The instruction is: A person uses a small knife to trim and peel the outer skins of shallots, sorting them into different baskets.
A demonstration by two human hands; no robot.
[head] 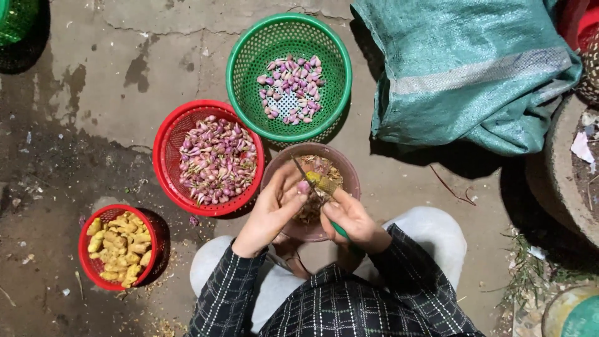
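sleeves, dark plaid, bent inward over knees. left hand [269, 211]: fingers curled, pinching a small shallot [304, 186] above brown bowl [347, 175]. right hand [353, 218]: closed on knife [320, 185], blade angled up-left at the shallot. red basket [163, 138] touches bowl's left rim; green basket [244, 39] just behind; small ginger basket [84, 253] apart, bare concrete around it.

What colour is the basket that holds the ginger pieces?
Red: the small basket, head view.
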